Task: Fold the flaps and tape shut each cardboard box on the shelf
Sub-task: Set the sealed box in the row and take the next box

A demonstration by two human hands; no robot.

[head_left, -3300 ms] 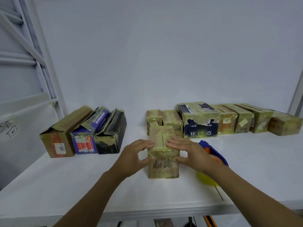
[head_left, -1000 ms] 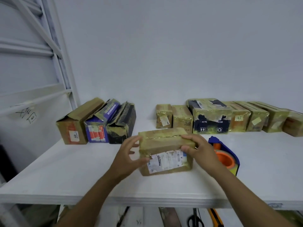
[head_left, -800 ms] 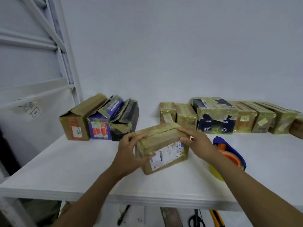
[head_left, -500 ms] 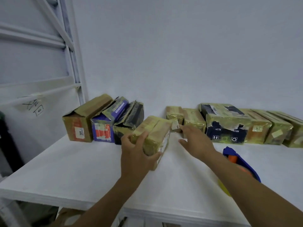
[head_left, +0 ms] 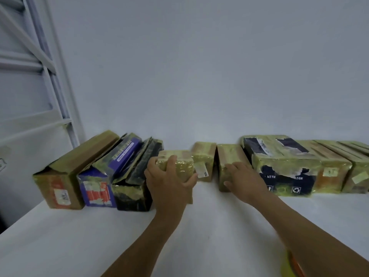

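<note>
Our left hand (head_left: 167, 182) covers most of the near face of the taped cardboard box (head_left: 180, 162), so we cannot read any marking there. We also cannot tell whether the box's base sits flat on the white shelf (head_left: 60, 236). The fingers curl over its top front edge and the thumb presses its right side, a firm grasp.

Our right hand (head_left: 243, 178) lies with straight, relaxed fingers against the front of a small taped box (head_left: 229, 154), holding nothing; it hides the lower part of that face. The whole view is soft with motion blur, and the labels are smeared. On the big black-printed box (head_left: 283, 162) we make out only "WITH" and "SIGN". The frame's right edge cuts off the last boxes in the row (head_left: 359, 154). At the bottom right only a yellow and orange sliver of the tape dispenser (head_left: 289, 266) shows past our forearm.

The gripped box stands at the back of the shelf, in the gap between the leaning black box (head_left: 139, 176) and a small labelled box (head_left: 203, 158). It touches or nearly touches the black one. Its long axis runs away from us toward the wall, short end facing us and taped top upward. Left of it, a purple box (head_left: 111, 166) and a brown box (head_left: 65, 176) tilt to the right.
</note>
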